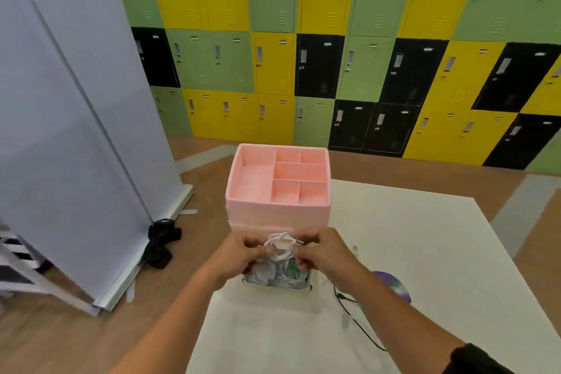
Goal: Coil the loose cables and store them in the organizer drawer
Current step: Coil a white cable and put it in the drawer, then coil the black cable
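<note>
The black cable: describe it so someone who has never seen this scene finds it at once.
Start at the white table with the pink organizer. Right of its open drawer, the black cable trails loose across the tabletop; the other cables are white.

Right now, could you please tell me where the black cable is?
In the head view, the black cable lies loose on the white table, just right of the open drawer.

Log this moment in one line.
left hand, right hand: pinch white cable | drawer: open, coils inside | black cable: loose on table
</note>
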A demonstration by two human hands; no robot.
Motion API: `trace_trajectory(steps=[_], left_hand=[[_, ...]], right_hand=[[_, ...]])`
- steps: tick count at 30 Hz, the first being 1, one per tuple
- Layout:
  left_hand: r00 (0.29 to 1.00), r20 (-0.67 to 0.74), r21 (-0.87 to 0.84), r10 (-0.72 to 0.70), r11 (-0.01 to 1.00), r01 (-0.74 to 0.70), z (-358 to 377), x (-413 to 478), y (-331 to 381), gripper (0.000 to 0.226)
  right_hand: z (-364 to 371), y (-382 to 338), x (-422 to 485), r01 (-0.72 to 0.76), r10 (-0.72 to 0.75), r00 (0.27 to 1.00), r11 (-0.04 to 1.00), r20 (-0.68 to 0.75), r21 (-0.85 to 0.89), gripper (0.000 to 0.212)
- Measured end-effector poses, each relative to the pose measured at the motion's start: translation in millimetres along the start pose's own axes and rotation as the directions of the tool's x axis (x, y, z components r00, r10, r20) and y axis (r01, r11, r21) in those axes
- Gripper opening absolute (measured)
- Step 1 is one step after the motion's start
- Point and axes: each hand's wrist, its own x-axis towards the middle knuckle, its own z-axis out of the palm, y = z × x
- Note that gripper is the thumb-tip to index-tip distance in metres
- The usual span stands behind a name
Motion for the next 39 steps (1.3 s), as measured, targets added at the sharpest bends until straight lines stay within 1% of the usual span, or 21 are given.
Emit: trace_trajectory(steps=[2,5,7,9,10,11,13,14,16,18,21,24,27,29,30,32,34,37,39], left_hand=[[0.999,-0.005,0.002,-0.050,0.999,0.050,-7,-1,-18,0.013],[0.993,0.004,-0.018,-0.118,0.993,0.118,-12,3,-38,0.013],[0.988,-0.026,-0.099,-0.151,0.984,0.148,-13,11,-50,0.012],[0.975,-0.060,-0.235,-0.212,0.953,0.192,-11,21,-57,0.020],[0.967,-0.074,-0.297,-0.244,0.931,0.212,-10,25,-60,0.025],[0.959,-0.091,-0.338,-0.267,0.915,0.222,-8,29,-63,0.027],[0.954,-0.110,-0.360,-0.279,0.906,0.224,-3,36,-71,0.022],[0.955,-0.116,-0.359,-0.273,0.908,0.216,0,36,-74,0.017],[0.951,-0.155,-0.354,-0.267,0.914,0.199,6,37,-81,0.012],[0.932,-0.240,-0.338,-0.270,0.923,0.181,11,41,-90,0.012],[0.905,-0.350,-0.234,-0.239,0.958,0.163,16,46,-103,0.012],[0.899,-0.406,-0.017,-0.163,0.985,0.171,20,45,-108,0.019],[0.896,-0.437,0.225,-0.082,0.954,0.197,23,46,-111,0.025],[0.905,-0.418,0.289,-0.074,0.934,0.210,25,49,-113,0.026],[0.907,-0.415,0.316,-0.071,0.924,0.216,27,51,-114,0.024],[0.908,-0.415,0.367,-0.052,0.904,0.219,29,52,-113,0.020],[0.910,-0.413,0.389,-0.043,0.895,0.219,30,53,-113,0.017],[0.926,-0.375,0.442,-0.033,0.872,0.209,29,52,-115,0.003],[0.938,-0.346,0.483,0.000,0.857,0.179,28,49,-115,0.009]], right_hand=[[17,17,2,-0.050,0.050,0.999,0.998,0.018,0.031,0.024],[34,38,7,-0.153,0.153,0.988,0.987,0.002,0.038,0.026],[41,50,13,-0.190,0.191,0.981,0.981,-0.029,0.022,0.024],[47,57,18,-0.200,0.199,0.978,0.980,-0.067,-0.006,0.018],[49,61,20,-0.178,0.172,0.982,0.981,-0.082,-0.072,0.013],[50,63,22,-0.139,0.123,0.988,0.971,-0.090,-0.194,0.012],[52,69,27,-0.069,0.035,0.996,0.881,-0.082,-0.468,0.016],[53,71,30,-0.056,0.018,0.997,0.829,-0.074,-0.557,0.021],[55,76,37,-0.034,0.009,0.999,0.761,-0.041,-0.648,0.031],[57,81,44,0.008,-0.007,1.000,0.693,0.005,-0.721,0.037],[59,88,57,0.064,-0.003,0.997,0.550,0.075,-0.832,0.040],[60,97,66,0.106,0.025,0.991,0.461,0.132,-0.881,0.044],[59,108,69,0.165,0.027,0.982,0.358,0.186,-0.919,0.046],[57,113,68,0.203,0.000,0.978,0.276,0.211,-0.940,0.049],[56,114,68,0.218,-0.003,0.974,0.252,0.225,-0.943,0.052],[54,113,67,0.237,0.023,0.968,0.245,0.250,-0.940,0.056],[50,107,66,0.256,0.047,0.959,0.282,0.280,-0.925,0.057],[37,100,61,0.289,0.022,0.946,0.390,0.323,-0.874,0.054],[26,98,55,0.307,-0.026,0.943,0.451,0.332,-0.838,0.050]])
